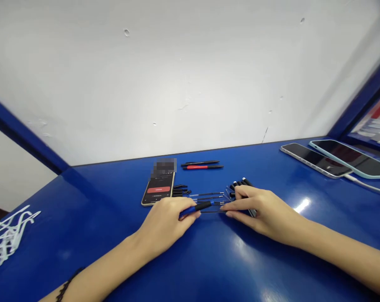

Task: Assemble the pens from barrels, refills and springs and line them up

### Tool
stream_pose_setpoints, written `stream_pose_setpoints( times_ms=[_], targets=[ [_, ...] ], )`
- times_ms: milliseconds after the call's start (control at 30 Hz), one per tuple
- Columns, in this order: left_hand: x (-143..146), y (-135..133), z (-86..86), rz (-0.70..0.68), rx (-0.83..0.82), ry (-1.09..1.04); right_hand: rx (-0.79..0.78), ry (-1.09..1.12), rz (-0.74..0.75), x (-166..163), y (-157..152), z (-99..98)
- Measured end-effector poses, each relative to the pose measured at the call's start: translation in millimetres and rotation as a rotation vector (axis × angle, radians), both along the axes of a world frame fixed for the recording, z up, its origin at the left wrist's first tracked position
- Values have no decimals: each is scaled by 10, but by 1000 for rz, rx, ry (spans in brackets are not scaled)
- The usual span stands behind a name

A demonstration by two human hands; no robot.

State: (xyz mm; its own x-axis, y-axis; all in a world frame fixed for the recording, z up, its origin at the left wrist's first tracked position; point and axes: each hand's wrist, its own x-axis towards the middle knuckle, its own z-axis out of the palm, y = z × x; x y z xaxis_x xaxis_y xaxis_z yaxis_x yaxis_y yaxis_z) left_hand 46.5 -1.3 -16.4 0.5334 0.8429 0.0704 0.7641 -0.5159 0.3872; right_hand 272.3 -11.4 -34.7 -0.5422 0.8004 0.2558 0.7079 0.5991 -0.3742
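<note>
Above a glossy blue bench point(193, 268), a person's left hand point(165, 218) pinches a blue pen barrel point(204, 205) between thumb and fingers, its black grip pointing toward the right hand point(265, 209). The barrel sits midway between the two hands, over a row of thin refills point(205, 194). The right hand's fingers are drawn close together just beside the barrel's front end; whether they pinch a small part cannot be told.

The barrel looks light and stiff, its blue plastic probably slick, the black grip likely the surest hold. The refills appear slender enough to bend and are best taken mid-length; the tiny springs point(227, 193) near the right hand could roll or tangle, and call for a fingertip pinch.

Black pen parts point(180, 191) lie beside a lit phone point(158, 191) near the left hand, with more black tubes point(240, 182) behind the right. Farther back rest a black pen point(205, 162) and a red-and-black pen point(199, 167).
</note>
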Motion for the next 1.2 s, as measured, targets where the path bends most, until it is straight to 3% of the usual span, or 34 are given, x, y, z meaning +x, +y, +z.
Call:
stream_pose_setpoints(
  times_ms=[267,400,533,833,967,1200],
  targets=[
    [-69,67,-5,43,121,226,37,-25,-98,19,94,-61],
    [-70,75,-71,46,175,229,-54,143,-129,32,87,25],
    [-78,99,-142,-21,246,233,-134,138,-138,101,104,100],
    [-58,117,-174,-45,283,287,144,-312,183,164,-2,50],
    [-54,121,-181,-46,281,280,133,-393,183,165,11,19],
    [-59,115,-185,-54,292,251,159,-283,115,43,33,-44]
  ],
)
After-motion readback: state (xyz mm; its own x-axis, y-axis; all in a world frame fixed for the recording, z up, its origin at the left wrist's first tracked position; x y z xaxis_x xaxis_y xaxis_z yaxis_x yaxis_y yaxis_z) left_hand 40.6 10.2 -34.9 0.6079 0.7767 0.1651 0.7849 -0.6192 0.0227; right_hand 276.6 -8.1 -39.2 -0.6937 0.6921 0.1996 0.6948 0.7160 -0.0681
